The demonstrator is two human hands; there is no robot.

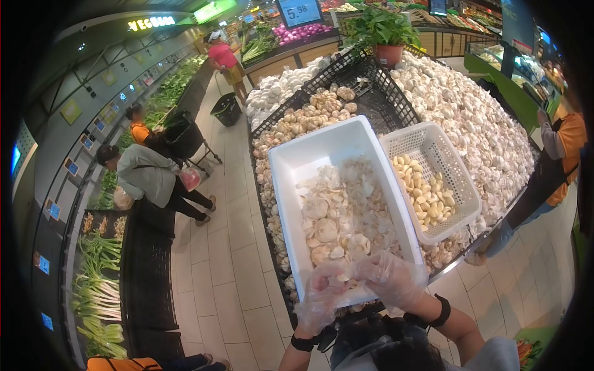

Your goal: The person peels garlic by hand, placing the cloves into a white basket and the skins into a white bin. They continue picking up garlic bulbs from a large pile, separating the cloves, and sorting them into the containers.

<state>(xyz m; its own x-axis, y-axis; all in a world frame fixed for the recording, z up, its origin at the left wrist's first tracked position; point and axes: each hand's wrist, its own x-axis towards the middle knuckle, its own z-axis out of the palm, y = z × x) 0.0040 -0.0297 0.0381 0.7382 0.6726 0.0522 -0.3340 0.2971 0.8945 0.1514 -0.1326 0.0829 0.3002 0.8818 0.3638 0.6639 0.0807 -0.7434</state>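
Observation:
My left hand (pixel 320 292) and my right hand (pixel 391 279), both in clear plastic gloves, meet over the near edge of a white foam box (pixel 282 204). The left fingers are closed on a small pale garlic clove (pixel 343 277). Close beside it, the right fingertips are pinched together; what they hold is hidden. Inside the box lie whole garlic bulbs (pixel 325 230) and loose cloves at left, with papery garlic skins (pixel 371 191) heaped at right and at the back. To the box's right, a white perforated basket (pixel 461 179) holds peeled garlic cloves (pixel 427 195).
Garlic bulbs (pixel 445 93) cover the stand around the box, with black crates (pixel 387 99) and a potted plant (pixel 388 52) behind. An orange-clad person (pixel 566 148) stands at right. Several people are in the left aisle near the vegetable shelf (pixel 102 278).

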